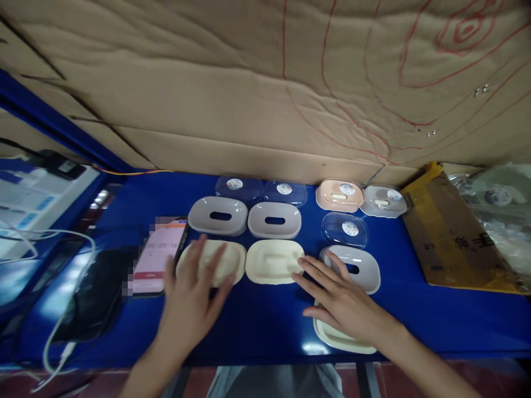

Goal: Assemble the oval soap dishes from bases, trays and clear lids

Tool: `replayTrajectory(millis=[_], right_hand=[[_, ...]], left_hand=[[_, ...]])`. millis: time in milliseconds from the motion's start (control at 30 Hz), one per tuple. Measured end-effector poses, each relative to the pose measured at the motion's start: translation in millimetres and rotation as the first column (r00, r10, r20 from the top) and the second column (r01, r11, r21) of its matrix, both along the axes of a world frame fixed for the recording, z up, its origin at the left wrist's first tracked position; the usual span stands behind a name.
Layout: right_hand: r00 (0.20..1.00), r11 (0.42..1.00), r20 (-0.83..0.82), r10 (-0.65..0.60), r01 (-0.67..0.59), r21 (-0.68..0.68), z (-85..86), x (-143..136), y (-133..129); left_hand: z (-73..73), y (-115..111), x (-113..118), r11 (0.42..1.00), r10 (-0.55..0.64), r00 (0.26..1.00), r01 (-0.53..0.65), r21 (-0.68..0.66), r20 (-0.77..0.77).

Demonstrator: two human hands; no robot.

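Observation:
My left hand (pixel 194 287) is spread over a cream oval tray (pixel 236 260), its fingers apart and empty. A second cream tray (pixel 274 261) lies just right of it, and the fingertips of my right hand (pixel 336 293) are at its right edge. That hand is also spread, over part of a grey slotted dish (pixel 367 271) and a cream tray (pixel 344 340) nearer the front edge. Two more grey slotted dishes (pixel 218 215) (pixel 274 220) stand behind the cream trays. Clear lids with round stickers (pixel 239 188) (pixel 285 193) (pixel 344 229) lie behind the dishes.
At the back right are a lidded pink box (pixel 339 195) and a lidded grey box (pixel 384 201). A cardboard carton (pixel 448 237) with plastic bags stands right. Left are a phone (pixel 160 257), a black pouch (pixel 97 293) and white cables (pixel 92 260). Cardboard (pixel 207 99) walls the back.

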State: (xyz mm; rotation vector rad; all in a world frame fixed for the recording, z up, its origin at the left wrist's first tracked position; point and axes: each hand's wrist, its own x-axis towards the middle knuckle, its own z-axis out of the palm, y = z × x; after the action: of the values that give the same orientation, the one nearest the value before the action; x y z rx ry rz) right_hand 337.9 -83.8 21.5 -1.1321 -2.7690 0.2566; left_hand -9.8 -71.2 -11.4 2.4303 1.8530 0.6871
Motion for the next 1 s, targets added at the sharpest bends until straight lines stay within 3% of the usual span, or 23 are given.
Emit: replayTrajectory(millis=[67, 133, 233, 367, 500, 600, 700, 767, 833, 933, 1000], right_hand=[[1.0, 1.0, -0.018, -0.011, 0.012, 0.028, 0.0, 4, -1], [0.999, 0.999, -0.032, -0.035, 0.036, 0.04, -0.2, 8, -1], [0.996, 0.996, -0.051, -0.07, 0.072, 0.044, -0.9, 14, 0], [0.986, 0.99, -0.114, -0.122, 0.129, 0.061, -1.7, 24, 3], [0.964, 0.969, -0.146, -0.221, 0.234, 0.083, 1.7, 46, 9], [0.952, 0.953, -0.153, -0.266, 0.284, 0.11, 11.2, 69, 22], [0.938, 0.934, -0.145, -0.314, 0.333, 0.13, 23.4, 89, 50], [0.927, 0.92, -0.114, -0.356, 0.369, 0.131, 28.8, 99, 76], [0.913, 0.906, -0.07, -0.403, 0.408, 0.113, 30.1, 104, 105], [0.893, 0.891, -0.035, -0.448, 0.449, 0.066, 25.2, 108, 142], [0.894, 0.893, -0.039, -0.447, 0.448, 0.048, 19.7, 107, 158]], left_hand=[[18.9, 17, -12, 0.975, 0.223, 0.975, -0.222, -0.022, 0.018], [37.7, 39, -26, 0.909, 0.387, 0.922, -0.385, -0.157, -0.02], [54.1, 68, -41, 0.863, 0.374, 0.919, -0.395, -0.315, -0.129], [47.1, 82, -49, 0.874, 0.411, 0.902, -0.431, -0.225, -0.128], [37.0, 70, -46, 0.916, 0.379, 0.924, -0.383, -0.118, -0.058], [40.6, 52, -28, 0.98, 0.179, 0.984, -0.178, 0.089, -0.001], [44.7, 27, 17, 0.953, -0.217, 0.976, 0.207, 0.219, 0.024], [42.9, 10, 57, 0.845, -0.499, 0.866, 0.491, 0.215, -0.015], [37.9, -2, 96, 0.689, -0.695, 0.714, 0.695, 0.205, -0.083], [31.0, -6, 135, 0.549, -0.806, 0.584, 0.799, 0.245, -0.1], [29.5, 1, 144, 0.538, -0.816, 0.574, 0.794, 0.283, -0.06]])
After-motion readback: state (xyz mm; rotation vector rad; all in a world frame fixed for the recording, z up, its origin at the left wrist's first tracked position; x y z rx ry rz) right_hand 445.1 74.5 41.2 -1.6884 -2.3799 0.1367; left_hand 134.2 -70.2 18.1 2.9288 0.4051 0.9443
